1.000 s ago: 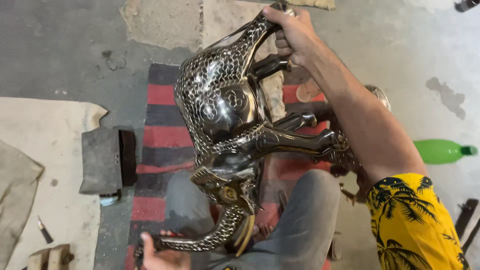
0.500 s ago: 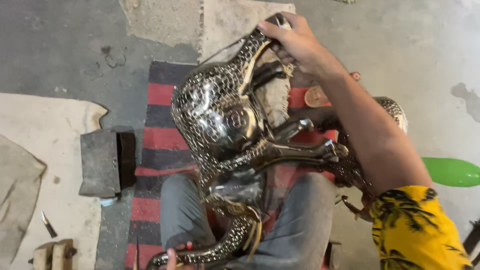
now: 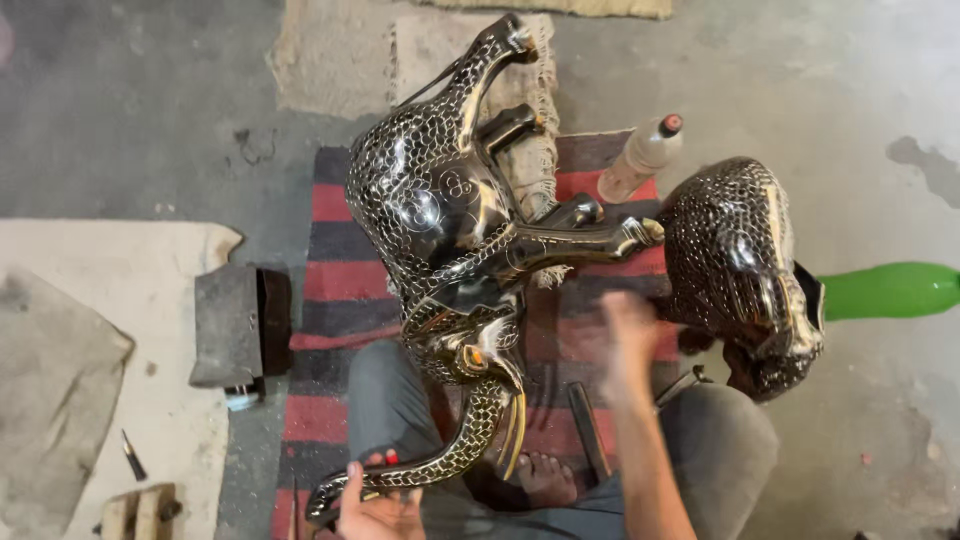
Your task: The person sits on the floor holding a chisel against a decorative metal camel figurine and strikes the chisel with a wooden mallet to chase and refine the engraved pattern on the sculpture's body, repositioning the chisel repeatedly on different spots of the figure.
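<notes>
Now off the raised hind leg gripped half a second ago: right hand (image 3: 625,335), dropped low and blurred in mid-swing between the two figures, apparently loose-fingered and empty, though too smeared to be sure; meaning, at a guess, a finished turn of the piece and a reach for a fresh hold or a tool. Left hand (image 3: 375,500) at the bottom edge, fingers wrapped around the curled trunk. Across the lap, on its side with legs thrust out to the right and the freed leg pointing up: large silver-and-black metal elephant figure (image 3: 440,210), scale-patterned and floral-etched, glossy, hard and rounded, with a curved golden tusk (image 3: 515,430) below the head. Just to the right, a second dark scale-patterned metal figure (image 3: 740,260), equally shiny. Beneath, a red-and-black striped woven rug (image 3: 330,280), soft and frayed, on rough grey concrete; near its left edge, a dull grey metal block (image 3: 240,325). Behind the legs, a clear plastic bottle with a red cap (image 3: 645,155); far right, a smooth green plastic bottle (image 3: 885,290).
</notes>
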Action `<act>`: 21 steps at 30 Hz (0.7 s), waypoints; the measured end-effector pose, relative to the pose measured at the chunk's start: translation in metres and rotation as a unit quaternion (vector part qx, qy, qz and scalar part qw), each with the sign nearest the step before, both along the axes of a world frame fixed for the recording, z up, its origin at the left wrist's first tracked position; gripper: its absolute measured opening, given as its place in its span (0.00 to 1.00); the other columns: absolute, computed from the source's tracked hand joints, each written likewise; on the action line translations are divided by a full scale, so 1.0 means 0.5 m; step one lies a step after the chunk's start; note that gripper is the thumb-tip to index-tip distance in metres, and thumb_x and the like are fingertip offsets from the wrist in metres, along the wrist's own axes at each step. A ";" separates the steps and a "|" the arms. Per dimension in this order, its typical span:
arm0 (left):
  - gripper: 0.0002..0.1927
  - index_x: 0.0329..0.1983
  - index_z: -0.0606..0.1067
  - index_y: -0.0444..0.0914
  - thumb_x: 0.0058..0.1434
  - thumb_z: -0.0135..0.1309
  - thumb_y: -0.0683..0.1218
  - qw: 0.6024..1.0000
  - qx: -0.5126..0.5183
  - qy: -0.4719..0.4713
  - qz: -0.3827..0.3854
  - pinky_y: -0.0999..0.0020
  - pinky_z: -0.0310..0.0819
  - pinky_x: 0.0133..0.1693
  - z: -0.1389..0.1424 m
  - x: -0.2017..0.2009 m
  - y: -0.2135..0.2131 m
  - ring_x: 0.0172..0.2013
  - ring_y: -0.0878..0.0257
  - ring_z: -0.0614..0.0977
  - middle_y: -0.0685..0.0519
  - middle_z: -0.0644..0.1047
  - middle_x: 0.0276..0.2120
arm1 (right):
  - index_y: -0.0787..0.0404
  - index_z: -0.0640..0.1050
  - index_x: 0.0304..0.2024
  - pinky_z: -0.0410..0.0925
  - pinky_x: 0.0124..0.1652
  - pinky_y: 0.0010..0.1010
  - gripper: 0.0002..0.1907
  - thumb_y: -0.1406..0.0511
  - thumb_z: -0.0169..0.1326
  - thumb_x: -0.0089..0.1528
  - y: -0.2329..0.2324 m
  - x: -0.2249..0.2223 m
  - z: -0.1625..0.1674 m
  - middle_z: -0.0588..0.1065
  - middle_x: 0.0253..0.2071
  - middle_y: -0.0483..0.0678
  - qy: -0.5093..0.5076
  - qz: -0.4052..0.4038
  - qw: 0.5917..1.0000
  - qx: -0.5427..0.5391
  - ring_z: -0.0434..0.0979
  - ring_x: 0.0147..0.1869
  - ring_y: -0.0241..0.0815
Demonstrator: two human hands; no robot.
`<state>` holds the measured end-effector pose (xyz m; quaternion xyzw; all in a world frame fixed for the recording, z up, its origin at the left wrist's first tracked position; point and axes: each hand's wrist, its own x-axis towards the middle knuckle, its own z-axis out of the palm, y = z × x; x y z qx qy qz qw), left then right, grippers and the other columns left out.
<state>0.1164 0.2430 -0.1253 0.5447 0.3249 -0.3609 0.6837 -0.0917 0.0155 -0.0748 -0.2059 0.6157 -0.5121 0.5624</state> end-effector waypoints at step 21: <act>0.17 0.52 0.71 0.43 0.65 0.52 0.55 0.993 -0.033 0.109 -0.009 0.38 0.74 0.51 -0.046 0.070 0.015 0.48 0.57 0.80 0.53 0.79 0.43 | 0.56 0.77 0.46 0.69 0.34 0.32 0.30 0.45 0.30 0.72 -0.055 0.207 -0.064 0.76 0.31 0.43 -0.132 0.104 0.984 0.053 0.75 0.33 0.38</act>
